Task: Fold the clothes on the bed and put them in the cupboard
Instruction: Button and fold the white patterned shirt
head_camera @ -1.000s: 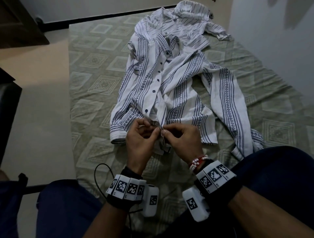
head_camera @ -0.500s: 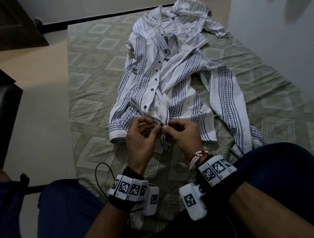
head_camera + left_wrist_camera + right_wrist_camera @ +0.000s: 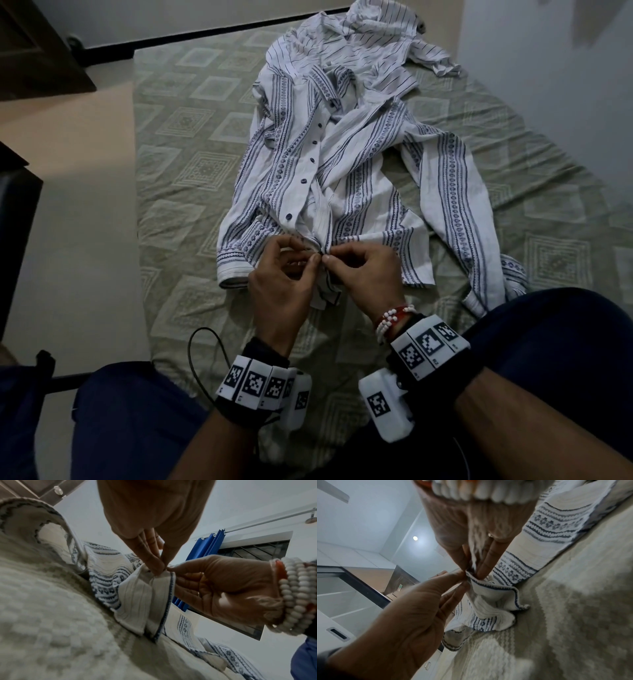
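A white shirt with blue patterned stripes (image 3: 346, 178) lies spread and rumpled on the bed, buttons partly done along its front placket. My left hand (image 3: 284, 270) and right hand (image 3: 363, 270) meet at the shirt's bottom hem, and each pinches the placket edge there. In the left wrist view the left hand's thumb and forefinger (image 3: 157, 566) pinch the hem of the shirt (image 3: 137, 601), and the right hand (image 3: 221, 585) pinches from the other side. The right wrist view has the right hand (image 3: 474, 566) and left hand (image 3: 426, 601) pinching the same shirt edge (image 3: 489, 601). A second white, thin-striped garment (image 3: 363, 44) lies crumpled at the far end.
The bed (image 3: 191, 164) has a green sheet with diamond patterns; its left edge drops to a pale floor (image 3: 68, 212). A white wall (image 3: 548, 85) runs along the right side. Dark furniture (image 3: 37, 48) stands at the far left. My knees in dark trousers (image 3: 555, 342) frame the near edge.
Both hands stay pinched together at the shirt's bottom hem with only small finger movements. The shirt itself has barely shifted.
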